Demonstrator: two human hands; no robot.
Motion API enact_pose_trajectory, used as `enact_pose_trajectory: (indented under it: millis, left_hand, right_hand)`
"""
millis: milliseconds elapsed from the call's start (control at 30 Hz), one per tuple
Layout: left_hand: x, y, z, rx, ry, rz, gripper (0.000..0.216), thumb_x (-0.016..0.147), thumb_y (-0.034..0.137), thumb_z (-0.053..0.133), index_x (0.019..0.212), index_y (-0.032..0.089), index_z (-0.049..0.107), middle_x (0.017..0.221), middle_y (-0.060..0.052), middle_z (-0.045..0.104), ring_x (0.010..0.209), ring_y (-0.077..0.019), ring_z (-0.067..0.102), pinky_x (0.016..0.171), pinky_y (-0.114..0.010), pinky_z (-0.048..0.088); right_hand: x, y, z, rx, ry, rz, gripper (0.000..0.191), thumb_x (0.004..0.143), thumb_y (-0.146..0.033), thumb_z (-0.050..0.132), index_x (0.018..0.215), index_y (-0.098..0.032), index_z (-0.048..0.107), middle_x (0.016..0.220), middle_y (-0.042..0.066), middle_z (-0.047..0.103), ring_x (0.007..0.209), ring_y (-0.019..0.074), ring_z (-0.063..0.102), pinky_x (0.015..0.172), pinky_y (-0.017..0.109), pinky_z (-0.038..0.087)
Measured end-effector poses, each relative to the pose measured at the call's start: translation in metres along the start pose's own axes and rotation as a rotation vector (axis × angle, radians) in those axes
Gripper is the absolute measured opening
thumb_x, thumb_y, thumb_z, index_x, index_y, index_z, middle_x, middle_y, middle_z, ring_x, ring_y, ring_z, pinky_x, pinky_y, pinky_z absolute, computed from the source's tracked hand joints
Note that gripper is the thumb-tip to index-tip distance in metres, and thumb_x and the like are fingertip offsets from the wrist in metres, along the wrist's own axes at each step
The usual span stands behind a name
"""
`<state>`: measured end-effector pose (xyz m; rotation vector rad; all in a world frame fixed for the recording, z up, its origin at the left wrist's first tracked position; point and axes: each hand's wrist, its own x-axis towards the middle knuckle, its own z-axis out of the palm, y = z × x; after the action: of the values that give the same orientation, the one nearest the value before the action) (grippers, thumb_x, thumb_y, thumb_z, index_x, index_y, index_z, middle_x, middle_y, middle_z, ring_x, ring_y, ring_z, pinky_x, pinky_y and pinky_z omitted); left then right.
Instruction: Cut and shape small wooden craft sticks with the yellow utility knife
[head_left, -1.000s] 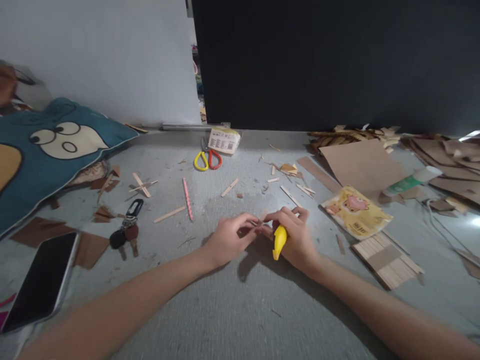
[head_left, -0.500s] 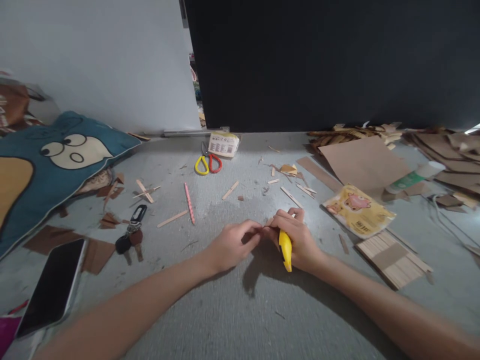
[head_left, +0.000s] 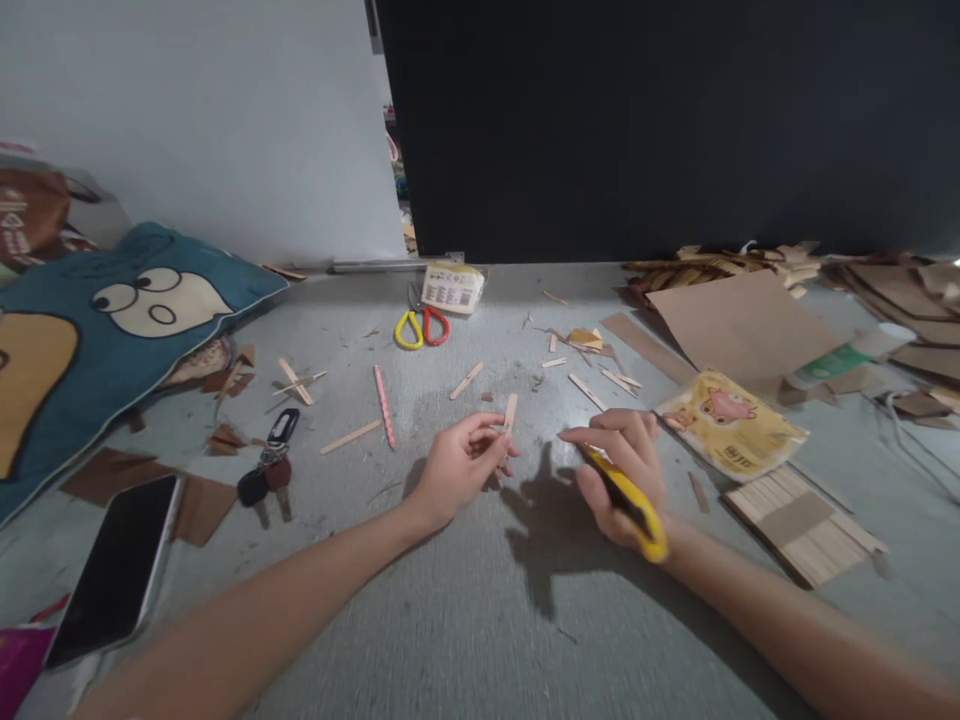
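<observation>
Between the thumb and fingers of my left hand is a short wooden craft stick, its upper end sticking up past the fingertips. My right hand is closed around a yellow and black utility knife. The knife's back end points toward me and its front lies under my fingers; the blade is hard to make out. A gap of bare table separates the two hands. Loose cut stick pieces lie just beyond my right hand, and another stick piece lies beyond my left.
Keys and a phone lie left, near a blue cushion. A pink twisted stick and scissors are farther back. To the right are a yellow packet, bundled craft sticks, cardboard and a glue stick.
My hands have moved apart, the right going rightward with the utility knife. The craft stick in my left hand now shows upright, and the knife has turned in my grip.
</observation>
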<state>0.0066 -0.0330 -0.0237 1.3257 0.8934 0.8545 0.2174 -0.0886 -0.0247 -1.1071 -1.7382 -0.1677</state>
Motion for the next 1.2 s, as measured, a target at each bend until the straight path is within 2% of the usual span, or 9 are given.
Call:
enact_pose_trajectory:
  millis: [67,133,233,300,400,467,967,1200]
  left_hand:
    - [0.000,0.001,0.000,-0.017,0.016,-0.008,0.042,0.085,0.051,0.075,0.104,0.017,0.059,0.081,-0.004,0.073,0.059,-0.0129,0.066,0.051,-0.023,0.050]
    - [0.001,0.002,0.000,-0.024,0.036,-0.016,0.040,0.086,0.050,0.074,0.102,0.018,0.057,0.081,-0.004,0.073,0.059,-0.0130,0.067,0.050,-0.022,0.048]
    - [0.002,0.002,-0.001,-0.038,0.062,-0.002,0.038,0.088,0.048,0.073,0.100,0.018,0.055,0.084,-0.006,0.075,0.060,-0.0136,0.069,0.053,-0.024,0.051]
    - [0.002,0.002,-0.001,-0.055,0.060,0.017,0.038,0.088,0.047,0.072,0.104,0.017,0.055,0.090,-0.008,0.077,0.062,-0.0139,0.070,0.057,-0.025,0.054]
    - [0.002,0.003,-0.001,-0.056,0.029,0.022,0.040,0.088,0.047,0.072,0.110,0.017,0.056,0.095,-0.009,0.078,0.063,-0.0138,0.070,0.060,-0.026,0.057]
    - [0.001,0.003,-0.001,-0.048,0.015,0.019,0.039,0.088,0.046,0.072,0.109,0.017,0.056,0.095,-0.008,0.078,0.064,-0.0137,0.071,0.061,-0.026,0.057]
    - [0.000,0.004,0.000,-0.013,-0.009,0.022,0.035,0.089,0.045,0.072,0.107,0.019,0.056,0.087,-0.005,0.076,0.067,-0.0148,0.071,0.065,-0.027,0.056]
    - [0.000,0.002,0.001,-0.020,-0.003,0.022,0.036,0.089,0.045,0.071,0.108,0.018,0.055,0.083,-0.003,0.073,0.065,-0.0143,0.070,0.061,-0.025,0.055]
  right_hand:
    - [-0.005,0.000,-0.004,0.090,0.003,0.037,0.042,0.104,-0.049,0.037,0.109,-0.026,0.071,0.091,0.008,0.061,0.084,0.0271,0.061,0.075,0.046,0.047]
    - [-0.007,-0.002,-0.008,0.182,-0.040,0.060,0.052,0.107,-0.054,0.027,0.114,-0.027,0.070,0.085,0.007,0.065,0.074,0.0243,0.065,0.067,0.042,0.052]
    - [-0.007,-0.006,-0.009,0.217,-0.148,0.077,0.040,0.108,-0.046,0.037,0.128,-0.029,0.067,0.088,0.006,0.073,0.068,0.0213,0.070,0.063,0.036,0.058]
    - [-0.005,-0.009,-0.007,0.262,-0.189,0.028,0.035,0.106,-0.034,0.048,0.138,-0.029,0.062,0.090,0.006,0.074,0.071,0.0210,0.073,0.065,0.035,0.061]
    - [-0.001,-0.010,-0.001,0.331,-0.206,-0.044,0.045,0.100,-0.015,0.057,0.143,-0.028,0.059,0.092,0.006,0.075,0.076,0.0199,0.074,0.068,0.034,0.063]
    - [0.001,-0.010,0.003,0.335,-0.202,-0.049,0.048,0.097,-0.009,0.059,0.142,-0.026,0.060,0.095,0.006,0.076,0.077,0.0192,0.075,0.068,0.033,0.064]
    - [0.006,-0.014,0.004,0.314,-0.228,-0.006,0.043,0.099,-0.010,0.056,0.138,-0.027,0.062,0.096,0.006,0.076,0.079,0.0180,0.076,0.070,0.031,0.065]
    - [0.007,-0.014,0.002,0.319,-0.261,-0.067,0.044,0.098,-0.010,0.057,0.139,-0.026,0.062,0.099,0.006,0.077,0.079,0.0188,0.077,0.071,0.031,0.066]
